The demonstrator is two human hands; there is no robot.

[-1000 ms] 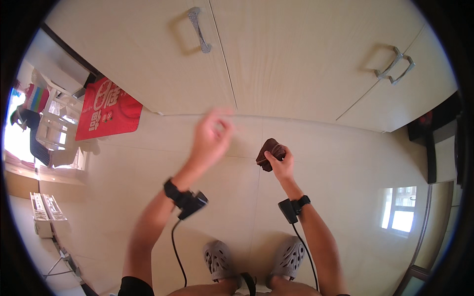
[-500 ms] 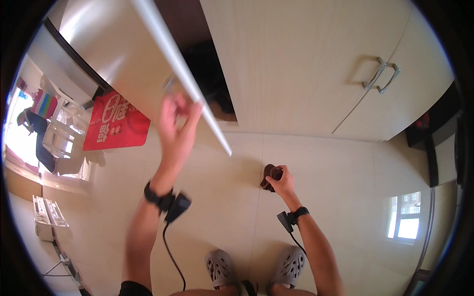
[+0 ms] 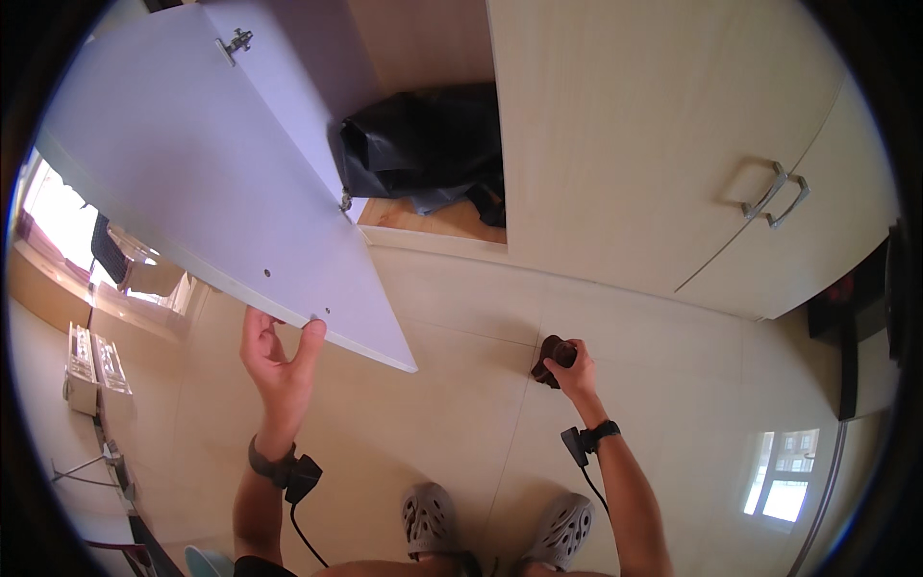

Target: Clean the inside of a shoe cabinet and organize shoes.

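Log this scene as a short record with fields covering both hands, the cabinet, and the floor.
Left hand: the left hand is at the free edge of the open cabinet door, thumb against it, fingertips partly hidden
Right hand: the right hand holds a dark brown object; exact kind unclear
Cabinet interior: black, bag-like bundle on a wood-toned base
Other doors: shut, with paired metal handles at right
Floor: glossy pale tiles
Footwear: grey clogs with holes
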